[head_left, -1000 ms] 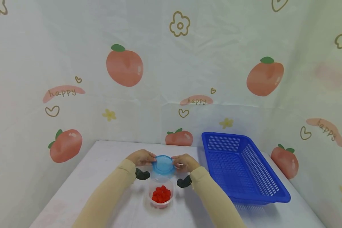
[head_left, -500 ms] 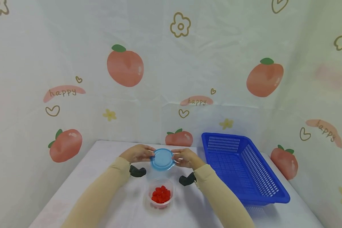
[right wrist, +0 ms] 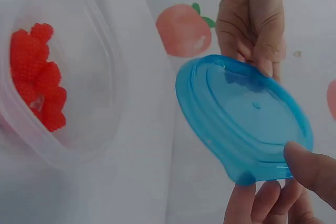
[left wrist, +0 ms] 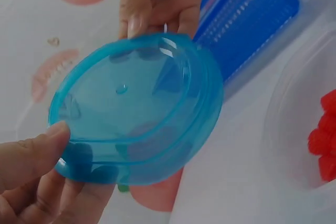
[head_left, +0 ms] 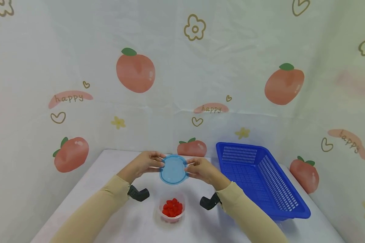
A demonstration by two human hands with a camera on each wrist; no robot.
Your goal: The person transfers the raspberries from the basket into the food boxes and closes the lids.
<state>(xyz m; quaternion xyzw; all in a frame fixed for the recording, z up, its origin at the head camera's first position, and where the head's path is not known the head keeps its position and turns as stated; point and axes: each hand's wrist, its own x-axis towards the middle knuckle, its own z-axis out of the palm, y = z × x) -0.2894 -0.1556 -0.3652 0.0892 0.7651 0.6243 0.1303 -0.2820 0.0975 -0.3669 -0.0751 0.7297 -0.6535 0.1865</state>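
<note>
Between my two hands is a round, see-through blue lid (head_left: 173, 170), tilted with its face toward me. My left hand (head_left: 146, 163) pinches its left edge, thumb on the face and fingers behind, as the left wrist view shows. On the opposite edge, my right hand (head_left: 202, 169) grips the lid the same way, its thumb (right wrist: 310, 169) on top. Below the lid stands a clear round plastic container (head_left: 171, 216) without a cover. Several red raspberry-like pieces (right wrist: 39, 77) lie inside it, gathered toward one side in the right wrist view.
A big blue slotted basket (head_left: 261, 179) stands on the right of the white table (head_left: 109, 162). Behind the table hangs a pale cloth (head_left: 158, 111) printed with peaches, hearts and flowers. Black wrist mounts (head_left: 138, 193) sit under both forearms.
Both hands have raised the blue lid up and away from the container, and its face has turned more toward me. The forearms have spread apart. The container has stayed put.
</note>
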